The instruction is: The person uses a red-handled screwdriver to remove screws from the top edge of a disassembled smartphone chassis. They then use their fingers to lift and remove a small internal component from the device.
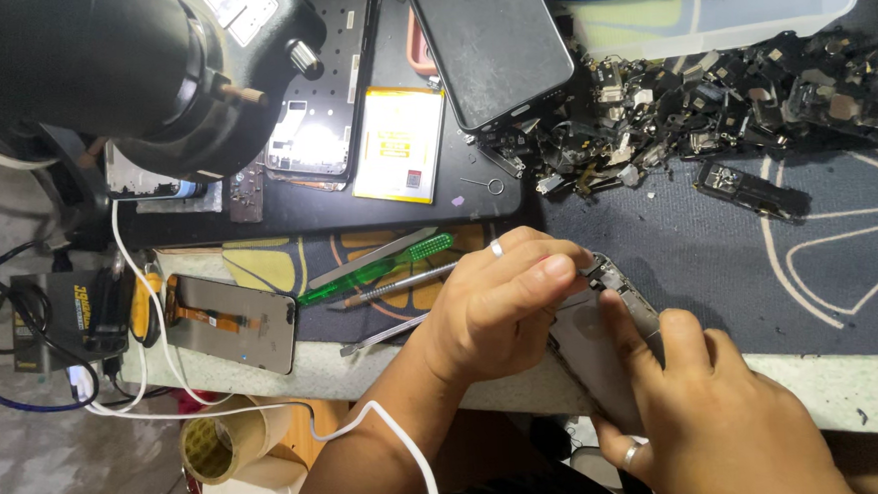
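Both hands hid most of the grey phone (605, 349); left hand (497, 309) pinched its top edge, right hand (708, 413) gripped its side. At one o'clock, black scrap parts (732, 101) littered the dark mat (700, 253).

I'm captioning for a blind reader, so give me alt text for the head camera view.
Two bare hands, left hand and right hand, grip an opened grey phone at a workbench edge. Nearby lie a green-handled tool, a loose screen and a pile of small phone parts.

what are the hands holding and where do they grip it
Both hold a grey phone body: right hand grips its lower edge, left hand fingertips pinch its top end.
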